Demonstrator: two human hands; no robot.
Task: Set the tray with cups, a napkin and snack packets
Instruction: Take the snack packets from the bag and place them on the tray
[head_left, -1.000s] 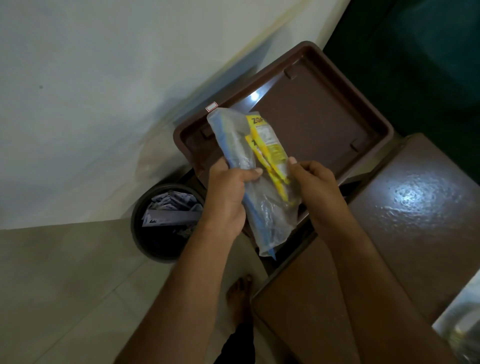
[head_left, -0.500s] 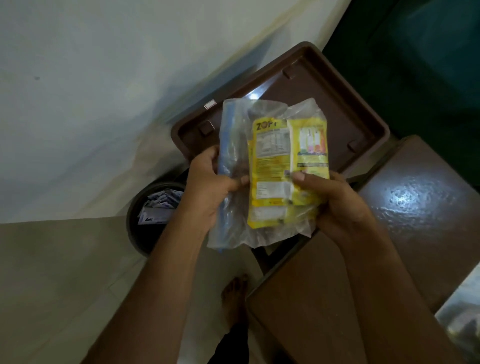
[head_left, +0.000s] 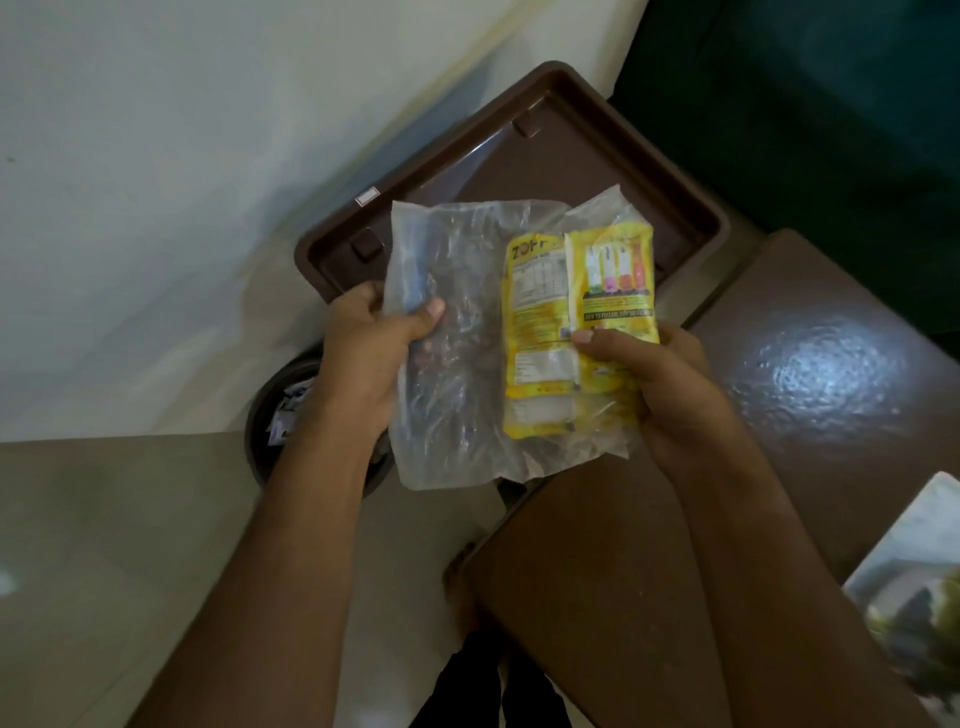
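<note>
Here the left hand pinched the left edge of a clear bag. The right hand gripped the yellow packets through the bag's right side. The packets stood long-way up, above the brown tray. The tray looked bare and lay just past the fingers. The right hand was nearer to the packets, so it looked best placed to take them out.

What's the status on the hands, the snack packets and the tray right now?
Left hand and right hand both gripping clear plastic bag. Yellow snack packets inside it. Brown tray beyond, bare. Nothing blocking.
</note>
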